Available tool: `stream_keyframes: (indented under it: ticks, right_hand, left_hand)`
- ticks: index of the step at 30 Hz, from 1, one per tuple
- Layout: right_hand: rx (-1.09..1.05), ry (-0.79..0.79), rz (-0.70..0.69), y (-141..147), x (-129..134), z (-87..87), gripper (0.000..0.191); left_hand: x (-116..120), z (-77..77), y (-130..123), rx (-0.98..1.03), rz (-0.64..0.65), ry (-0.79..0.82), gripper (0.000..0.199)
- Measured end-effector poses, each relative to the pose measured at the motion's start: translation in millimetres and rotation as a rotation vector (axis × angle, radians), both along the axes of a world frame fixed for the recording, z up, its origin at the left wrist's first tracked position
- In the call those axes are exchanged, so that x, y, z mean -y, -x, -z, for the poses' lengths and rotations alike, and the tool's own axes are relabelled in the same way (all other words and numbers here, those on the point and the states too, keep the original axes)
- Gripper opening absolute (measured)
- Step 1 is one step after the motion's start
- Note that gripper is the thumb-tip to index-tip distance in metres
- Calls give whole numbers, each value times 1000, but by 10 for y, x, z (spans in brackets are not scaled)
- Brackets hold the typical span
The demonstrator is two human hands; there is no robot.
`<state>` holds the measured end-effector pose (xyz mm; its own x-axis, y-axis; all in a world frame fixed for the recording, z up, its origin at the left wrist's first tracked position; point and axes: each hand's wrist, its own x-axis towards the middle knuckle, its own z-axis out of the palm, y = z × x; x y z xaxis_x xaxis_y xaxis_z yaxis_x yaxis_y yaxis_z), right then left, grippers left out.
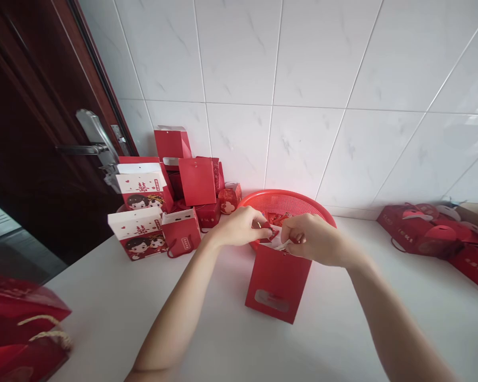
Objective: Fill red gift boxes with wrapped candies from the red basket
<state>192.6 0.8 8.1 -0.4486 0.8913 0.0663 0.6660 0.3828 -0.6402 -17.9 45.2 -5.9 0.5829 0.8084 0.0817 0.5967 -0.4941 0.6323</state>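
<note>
A red paper box (279, 281) with an oval window stands upright on the white table, its top at my hands. My left hand (247, 225) is closed on a small red packet (271, 232) above the box's opening. At the box's right top edge, my right hand (313, 239) has its fingers pinched around something whitish, too small to make out. Just behind the box sits a red plastic basket (298, 200) with red packets (278, 218) inside, partly hidden by my hands.
Red and white boxes (143, 233) stand grouped at the left near a door (32, 106). A red bag (19, 329) with rope handles is at the near left. More red boxes (426, 231) lie at the right by the tiled wall (239, 63).
</note>
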Motion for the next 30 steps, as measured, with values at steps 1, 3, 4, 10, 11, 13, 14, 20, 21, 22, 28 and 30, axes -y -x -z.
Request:
stream_keyframes:
  ticks: [1, 3, 4, 10, 11, 13, 14, 20, 21, 22, 28, 30]
  right_hand:
    - [16, 47, -10, 31, -19, -41, 16]
    - [62, 75, -46, 94, -54, -104, 20]
    - [91, 70, -56, 122, -70, -122, 23]
    - [244, 245, -50, 169, -128, -139, 18]
    - [257, 280, -53, 163, -139, -148, 16]
    - [279, 354, -74, 158, -167, -181, 12]
    - [292, 396, -87, 162, -183, -201, 13]
    - [677, 448, -252, 303, -260, -236, 21]
    - [724, 451, -254, 335, -268, -225, 21]
    - [748, 464, -240, 364, -275, -212, 21]
    - [759, 572, -174, 462, -316, -191, 26]
    - [712, 650, -164, 480, -313, -196, 30]
  left_hand:
    - [1, 1, -7, 5, 8, 13, 24]
    - [6, 0, -17, 21, 18, 39, 23]
    - [10, -2, -20, 29, 16, 52, 22]
    - [23, -13, -12, 58, 32, 105, 24]
    - [22, -13, -11, 62, 38, 92, 24]
    - [17, -7, -14, 69, 43, 73, 23]
    - [14, -3, -16, 72, 41, 70, 22]
    - [10, 23, -35, 134, 76, 143, 17]
    - [11, 24, -38, 145, 83, 149, 17]
    - [13, 25, -40, 147, 83, 144, 17]
    - [11, 15, -32, 125, 71, 107, 25]
    - [6, 12, -26, 139, 86, 119, 26]
